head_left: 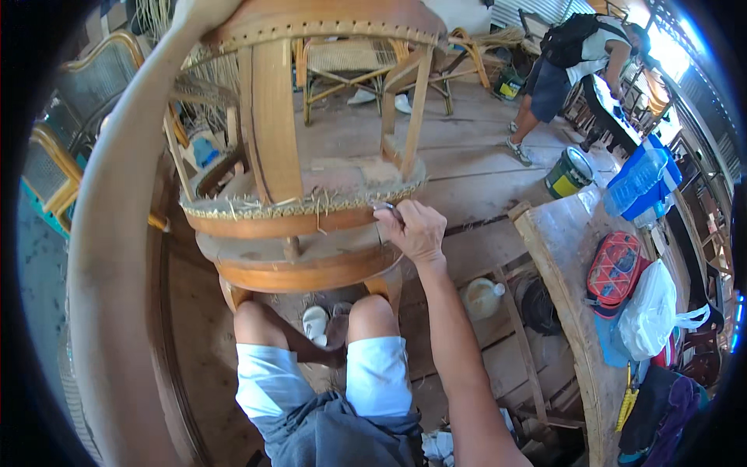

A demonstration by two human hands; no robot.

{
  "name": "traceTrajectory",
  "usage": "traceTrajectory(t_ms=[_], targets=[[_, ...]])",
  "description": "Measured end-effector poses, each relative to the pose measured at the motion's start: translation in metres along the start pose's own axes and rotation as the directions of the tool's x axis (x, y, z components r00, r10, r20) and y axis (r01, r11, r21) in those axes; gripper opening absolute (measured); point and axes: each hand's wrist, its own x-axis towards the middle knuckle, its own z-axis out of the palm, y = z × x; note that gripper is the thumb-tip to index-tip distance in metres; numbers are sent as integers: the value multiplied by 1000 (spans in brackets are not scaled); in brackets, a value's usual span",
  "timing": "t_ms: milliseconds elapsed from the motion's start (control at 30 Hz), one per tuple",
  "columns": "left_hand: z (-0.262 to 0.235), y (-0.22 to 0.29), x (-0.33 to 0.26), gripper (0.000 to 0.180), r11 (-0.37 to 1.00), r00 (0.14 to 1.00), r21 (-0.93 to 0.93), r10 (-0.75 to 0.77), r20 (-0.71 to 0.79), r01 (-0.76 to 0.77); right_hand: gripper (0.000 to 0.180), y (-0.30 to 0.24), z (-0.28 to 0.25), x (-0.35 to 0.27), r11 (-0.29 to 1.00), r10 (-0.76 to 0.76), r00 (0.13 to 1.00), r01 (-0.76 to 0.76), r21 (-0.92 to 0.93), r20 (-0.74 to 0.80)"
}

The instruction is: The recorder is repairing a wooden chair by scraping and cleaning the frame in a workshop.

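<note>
A wooden chair frame [307, 274] stands before me, its seat rim edged with a woven cane strip [268, 210] from which loose strands stick out. My right hand [419, 232] is closed at the right end of that strip, pinching a small, dark, thin tool [384, 207] whose kind I cannot make out. At the upper edge, my left hand [208, 11] lies against the chair's curved top rail [319, 22], which has a row of small holes. The fingers of that hand are mostly out of sight. A flat wooden slat [274, 124] rises between seat and rail.
To the right stands a worn wooden bench [562, 268] with a red bag [615, 268] and a white plastic bag [652, 307]. A person [572, 66] bends over farther back, near a bucket [569, 173]. Cane chairs [58, 167] stand at left; a plastic jug [482, 297] sits near the bench.
</note>
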Motion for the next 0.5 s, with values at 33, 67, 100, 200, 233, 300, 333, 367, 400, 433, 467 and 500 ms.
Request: traceTrajectory(t_ms=[33, 67, 100, 200, 233, 300, 333, 367, 400, 433, 467, 500], targets=[[-5, -1, 1, 81, 1000, 1000, 8, 6, -27, -6, 49, 8, 5, 3, 976, -219, 973, 218, -20, -67], [-10, 1, 2, 81, 999, 1000, 40, 11, 3, -11, 49, 3, 7, 4, 983, -182, 983, 181, -27, -27], [-11, 2, 0, 81, 999, 1000, 45, 10, 2, -10, 49, -2, 7, 1, 983, -184, 983, 183, -21, -29], [-17, -3, -10, 71, 998, 999, 55, 7, 40, -9, 33, -28, 8, -13, 986, 22, 991, -43, 158, 130], [-15, -1, -7, 61, 984, 978, -51, 161, -129, -169, 30, -33, 8, -11, 818, 252, 880, -416, 398, 402], [-34, 0, -47, 56, 948, 933, -91, 278, -226, -305, 23, -69, -14, 14, 232, 321, 551, -834, 500, 770], [-35, 13, -78, 54, 893, 940, -354, 177, -292, -278, 24, -66, -18, 16, 205, 298, 570, -822, 532, 766], [9, 55, -117, 58, 693, 953, -680, 35, -301, -240, 27, -25, -28, 10, 272, 402, 577, -817, 509, 711], [-49, 50, -147, 61, 593, 978, -778, -125, 167, 208, 31, -44, -12, 20, 412, 325, 648, -753, 514, 689], [-39, 40, -179, 61, 559, 958, -778, -153, 241, 285, 35, -44, -14, 25, 535, 357, 659, -725, 434, 662], [-23, 27, -206, 61, 768, 971, -607, -84, 222, 205, 38, -33, -8, 23, 625, 376, 690, -681, 381, 618], [-21, 26, -229, 59, 836, 947, -476, -151, 283, 275, 42, -30, 0, 22, 706, 371, 725, -626, 331, 580]])
